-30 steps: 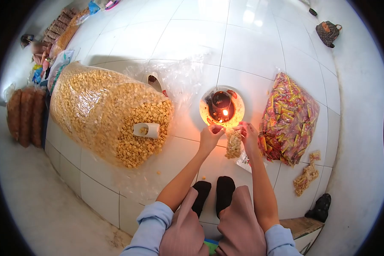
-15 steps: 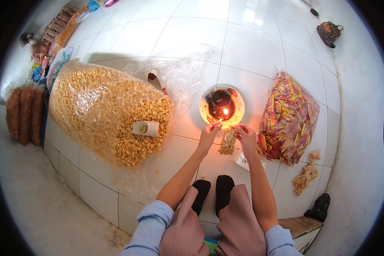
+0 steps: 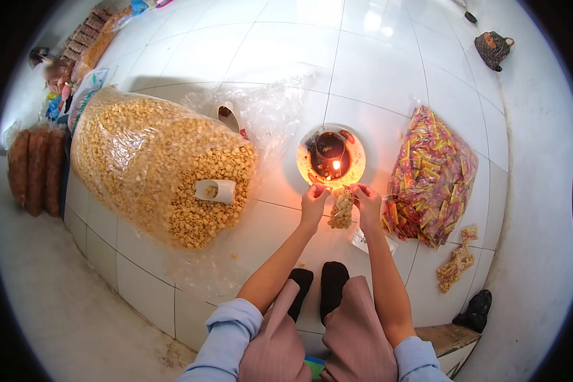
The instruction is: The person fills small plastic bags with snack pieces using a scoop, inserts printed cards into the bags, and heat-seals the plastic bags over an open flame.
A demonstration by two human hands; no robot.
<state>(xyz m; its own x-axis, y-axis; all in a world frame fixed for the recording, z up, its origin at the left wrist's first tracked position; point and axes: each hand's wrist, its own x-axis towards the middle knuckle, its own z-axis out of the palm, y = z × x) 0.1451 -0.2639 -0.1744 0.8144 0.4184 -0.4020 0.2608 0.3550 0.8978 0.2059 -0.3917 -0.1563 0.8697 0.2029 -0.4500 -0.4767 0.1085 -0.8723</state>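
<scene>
Pinching the snack packet [image 3: 341,213] by its top edge in left hand [image 3: 312,204] and right hand [image 3: 368,202] — apparently stretching it taut near the flame [image 3: 336,165].

By the wall [image 3: 541,140] ahead on your right, you have a brown patterned bag [image 3: 492,52], with a dark object [image 3: 470,17] beyond it. A black bag [image 3: 475,311] lies nearer you. Long brown packs [image 3: 37,170] (three, it seems) sit together at your far left.
</scene>
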